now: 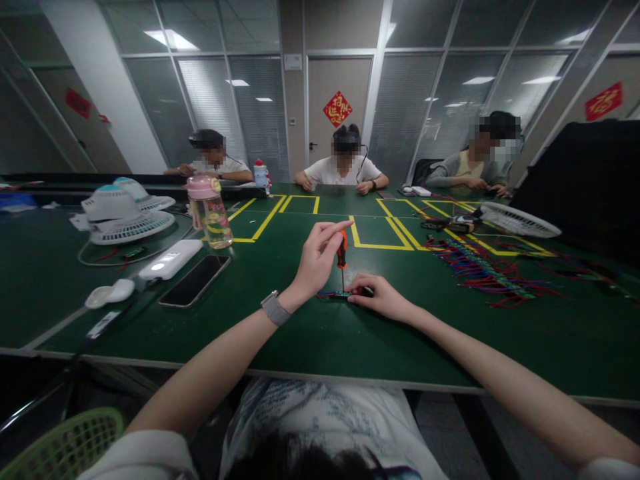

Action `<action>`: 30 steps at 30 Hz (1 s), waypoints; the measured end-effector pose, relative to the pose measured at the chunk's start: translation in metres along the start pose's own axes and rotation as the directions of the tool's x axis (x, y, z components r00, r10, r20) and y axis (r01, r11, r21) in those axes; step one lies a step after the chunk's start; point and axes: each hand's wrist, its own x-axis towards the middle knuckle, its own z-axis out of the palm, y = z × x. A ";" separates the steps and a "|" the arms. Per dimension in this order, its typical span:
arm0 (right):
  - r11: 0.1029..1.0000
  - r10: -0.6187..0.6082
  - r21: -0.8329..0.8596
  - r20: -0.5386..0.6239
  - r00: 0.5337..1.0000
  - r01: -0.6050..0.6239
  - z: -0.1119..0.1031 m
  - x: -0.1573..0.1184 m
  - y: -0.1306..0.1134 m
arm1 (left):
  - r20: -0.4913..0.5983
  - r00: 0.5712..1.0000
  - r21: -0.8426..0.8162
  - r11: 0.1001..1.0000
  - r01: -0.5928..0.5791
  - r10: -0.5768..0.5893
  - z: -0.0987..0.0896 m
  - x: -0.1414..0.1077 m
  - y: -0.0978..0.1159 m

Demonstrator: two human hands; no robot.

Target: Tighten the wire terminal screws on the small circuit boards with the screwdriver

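The left hand (319, 258) has its fingers closed on the screwdriver (342, 253), tip down at the small circuit board (338, 295) lying on the counter (270, 267). The right hand (379, 295) pinches the board's end; I'd brace it firmly, shaft upright.

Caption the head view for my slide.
Left grip holds a screwdriver upright at a small board; right grip holds the board, on a green table.

Bare worktop (360, 347) stretches between the forearms (465, 340) to the near edge; phone (195, 283), bottle (213, 217) and fan (113, 207) obstruct the side toward the left edge, while wired boards (480, 267) bar the way toward the right edge.
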 end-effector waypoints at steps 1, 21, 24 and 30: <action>1.000 0.000 0.003 0.000 1.000 0.000 0.000 0.000 0.000 | 0.014 1.000 -0.034 0.999 0.003 -0.003 0.000 0.000 -0.001; 1.000 0.004 -0.010 0.012 1.000 -0.004 -0.001 0.000 -0.002 | 0.009 0.997 -0.138 0.987 0.078 -0.078 0.002 -0.001 -0.002; 1.000 0.003 -0.014 0.011 1.000 -0.003 -0.001 0.000 -0.003 | -0.039 0.999 -0.006 1.000 0.013 -0.013 0.002 -0.002 -0.001; 1.000 0.008 -0.019 0.015 1.000 -0.007 -0.001 0.000 -0.003 | -0.033 0.999 0.091 0.995 -0.031 0.034 0.000 -0.002 -0.003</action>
